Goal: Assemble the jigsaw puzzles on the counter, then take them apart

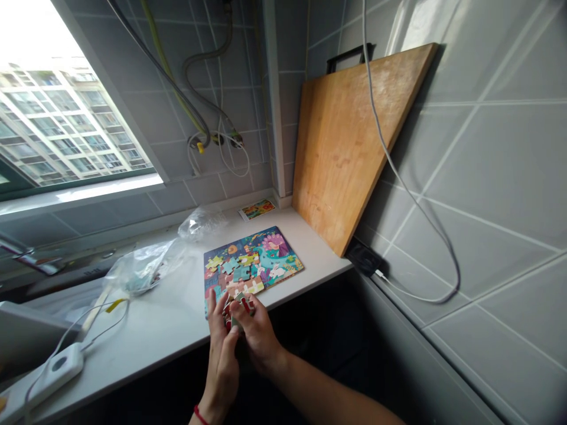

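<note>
On the white counter (168, 330), leftmost, lie one white device (57, 366) and two plastic bags (142, 268). At the one jigsaw puzzle's (266, 260) near edge, left hand (221, 354) and right hand (259, 339), fingers half-curled, together pinch a few loose pieces (238, 306). One cutting board (349, 147) leans rightmost.

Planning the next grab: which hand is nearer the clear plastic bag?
Left. The left hand is right of the clear plastic bag and closer to the camera; the right hand, gripping puzzle pieces, is farther right beside it.
</note>
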Action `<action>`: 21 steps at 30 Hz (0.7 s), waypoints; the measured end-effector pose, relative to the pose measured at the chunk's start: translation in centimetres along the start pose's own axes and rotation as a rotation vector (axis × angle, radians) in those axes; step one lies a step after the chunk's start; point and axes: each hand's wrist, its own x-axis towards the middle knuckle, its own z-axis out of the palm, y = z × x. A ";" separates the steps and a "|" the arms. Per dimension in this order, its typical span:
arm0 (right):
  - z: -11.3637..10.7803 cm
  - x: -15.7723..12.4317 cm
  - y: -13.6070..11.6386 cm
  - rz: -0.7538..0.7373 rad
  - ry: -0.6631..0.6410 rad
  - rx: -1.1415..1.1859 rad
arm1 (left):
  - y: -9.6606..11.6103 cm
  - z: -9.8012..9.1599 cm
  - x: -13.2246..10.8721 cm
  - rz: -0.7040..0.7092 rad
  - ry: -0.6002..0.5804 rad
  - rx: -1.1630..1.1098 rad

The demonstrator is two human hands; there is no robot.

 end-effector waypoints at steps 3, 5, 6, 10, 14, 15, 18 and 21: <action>-0.2 -0.2 0.0 -0.005 0.004 -0.062 | 0.2 0.4 0.0 -0.044 0.043 -0.077; -0.4 -0.1 0.0 -0.031 0.023 -0.078 | 0.7 0.5 -0.1 -0.046 0.020 -0.067; -0.5 0.0 0.0 -0.039 0.035 -0.077 | 1.0 0.4 0.1 -0.037 -0.013 -0.059; -1.5 0.8 -0.7 0.018 0.091 -0.038 | 1.6 -1.7 2.7 0.049 -0.135 0.039; -3.6 2.3 -2.9 0.000 0.163 -0.054 | 1.2 -6.1 9.2 0.108 -0.076 0.395; -4.3 2.9 -3.7 -0.032 0.181 -0.063 | 0.9 -7.3 11.2 0.109 -0.049 0.493; -6.5 5.5 -6.6 -0.196 0.236 -0.121 | -0.1 -10.6 16.9 0.065 0.017 0.726; -8.7 8.4 -9.0 -0.379 0.221 -0.254 | -1.2 -12.6 21.2 -0.017 0.024 0.904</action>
